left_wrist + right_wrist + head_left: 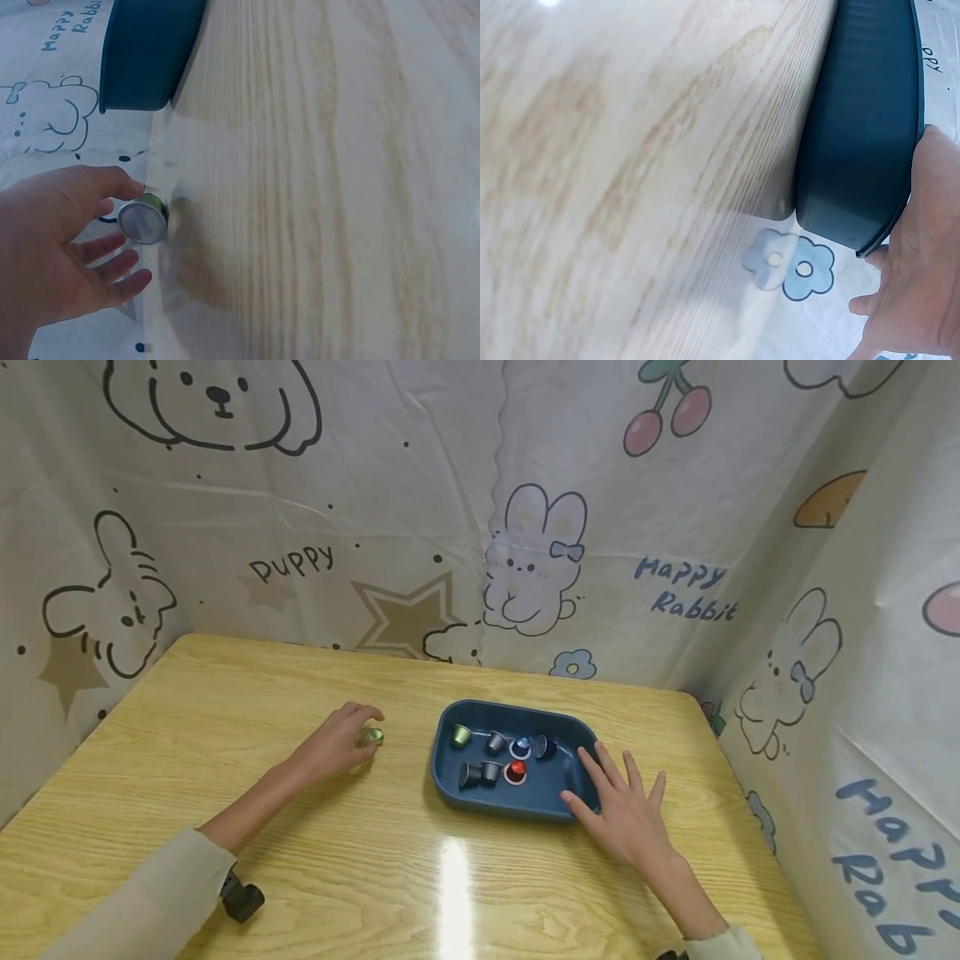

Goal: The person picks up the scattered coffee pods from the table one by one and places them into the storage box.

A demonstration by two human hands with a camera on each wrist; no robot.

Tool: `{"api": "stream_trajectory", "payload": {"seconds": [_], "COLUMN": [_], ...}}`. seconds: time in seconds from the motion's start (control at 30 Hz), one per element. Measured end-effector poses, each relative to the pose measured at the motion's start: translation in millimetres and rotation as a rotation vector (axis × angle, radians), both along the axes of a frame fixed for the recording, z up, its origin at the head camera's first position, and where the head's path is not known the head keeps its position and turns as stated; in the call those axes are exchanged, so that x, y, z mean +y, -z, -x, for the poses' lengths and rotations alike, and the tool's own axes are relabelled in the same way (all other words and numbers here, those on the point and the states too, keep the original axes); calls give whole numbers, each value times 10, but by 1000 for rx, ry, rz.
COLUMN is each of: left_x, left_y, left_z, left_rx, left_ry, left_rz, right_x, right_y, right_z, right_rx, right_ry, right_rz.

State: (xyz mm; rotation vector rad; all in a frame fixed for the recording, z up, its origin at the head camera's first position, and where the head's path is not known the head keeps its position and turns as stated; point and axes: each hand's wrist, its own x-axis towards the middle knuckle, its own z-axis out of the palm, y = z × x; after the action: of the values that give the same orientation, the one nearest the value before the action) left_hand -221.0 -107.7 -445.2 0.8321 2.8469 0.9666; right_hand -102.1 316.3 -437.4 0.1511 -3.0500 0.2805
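A green coffee capsule [372, 737] lies left of the tray, its silver lid toward the camera in the left wrist view. My left hand [347, 739] reaches around this capsule [143, 220], thumb and fingers bent loosely at either side, with a gap showing in the head view. At the right end of the dark blue tray [495, 807], my right hand [626, 814] rests with spread fingers over the rim. Inside the tray are several capsules, among them a green capsule [461, 736], a red capsule [516, 770] and a blue capsule [521, 747].
The wooden table [337, 860] carries the tray toward its back right. A printed cloth [420, 485] hangs behind the table and along its sides. A black wrist device [243, 897] sits at the left sleeve [161, 893].
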Motion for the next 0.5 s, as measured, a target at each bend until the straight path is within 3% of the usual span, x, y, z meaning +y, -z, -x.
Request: {"api": "stream_trajectory", "payload": {"seconds": [0.5], "left_x": [21], "left_y": [58], "left_z": [66], "left_rx": [7], "left_ry": [39], "left_rz": [1], "right_x": [3], "right_y": [24], "right_z": [3], "right_rx": [3], "right_ry": [4], "right_rz": [-7]}}
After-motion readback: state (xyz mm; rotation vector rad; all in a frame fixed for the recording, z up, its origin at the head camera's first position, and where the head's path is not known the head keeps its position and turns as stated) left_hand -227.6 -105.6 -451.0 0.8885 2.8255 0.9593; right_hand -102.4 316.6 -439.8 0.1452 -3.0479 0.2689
